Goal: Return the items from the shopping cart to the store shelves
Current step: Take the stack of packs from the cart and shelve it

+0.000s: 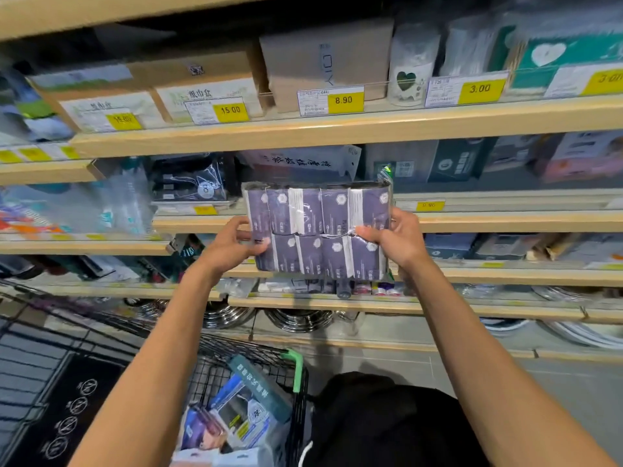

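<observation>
the task is midway, by my reading; the purple multipack of pocket tissues [318, 229] is out of the shopping cart [236, 362] and held up in front of the store shelves [337, 129], not yet set down; the left hand [232, 246] grips its left edge, thumb across the front, and the right hand [396, 239] grips its right edge; the cart, at 7 o'clock from the pack, holds several more packaged goods [232, 419], so a good deal seems left to return; the likeliest open room is the bare stretch of shelf at 2 o'clock from the pack, beside the dark boxes [462, 160]; the shelf's wooden front lip [505, 220] and the shelf above bound that gap, so the pack probably has to go in level.
</observation>
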